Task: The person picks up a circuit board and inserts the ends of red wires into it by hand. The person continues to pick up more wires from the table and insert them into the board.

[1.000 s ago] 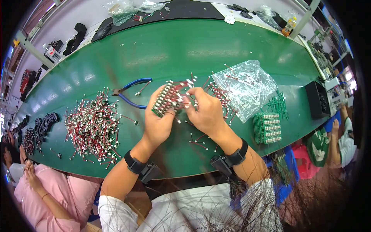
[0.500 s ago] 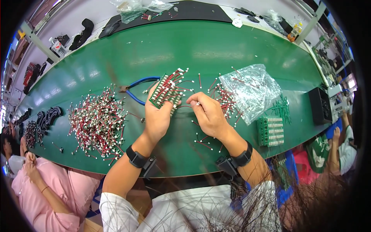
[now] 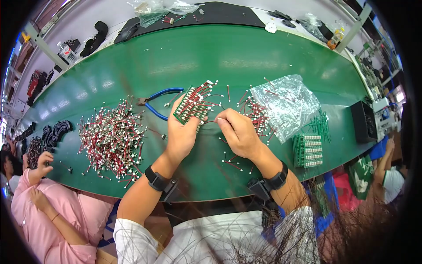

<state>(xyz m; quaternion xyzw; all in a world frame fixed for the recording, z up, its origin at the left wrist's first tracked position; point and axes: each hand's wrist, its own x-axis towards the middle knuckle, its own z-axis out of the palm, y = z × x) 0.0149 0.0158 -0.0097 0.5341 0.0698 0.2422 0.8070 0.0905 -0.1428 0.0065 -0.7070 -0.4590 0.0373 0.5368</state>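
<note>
My left hand (image 3: pixel 181 140) is closed round a green circuit board panel (image 3: pixel 190 104), held tilted above the table. Many short red cables with white plugs stick up from its rows of white sockets. Close to its right side, my right hand (image 3: pixel 241 135) pinches a red wire cable (image 3: pixel 211 122) between thumb and fingers. That cable stretches across toward the panel near my left thumb; whether its far plug is seated there I cannot tell. Blue-handled pliers (image 3: pixel 157 93) lie open on the table just left of the panel.
A big heap of red-and-white cables (image 3: pixel 112 143) lies at left. To the right are a smaller cable pile (image 3: pixel 258 115), a clear plastic bag (image 3: pixel 288 105), stacked green boards (image 3: pixel 307 150) and a black bin (image 3: pixel 364 121). A person in pink (image 3: pixel 57 211) sits at the left.
My hands stay nearly in place, still holding the panel and the cable. At the left, the co-worker in pink has raised one hand toward the table edge.
</note>
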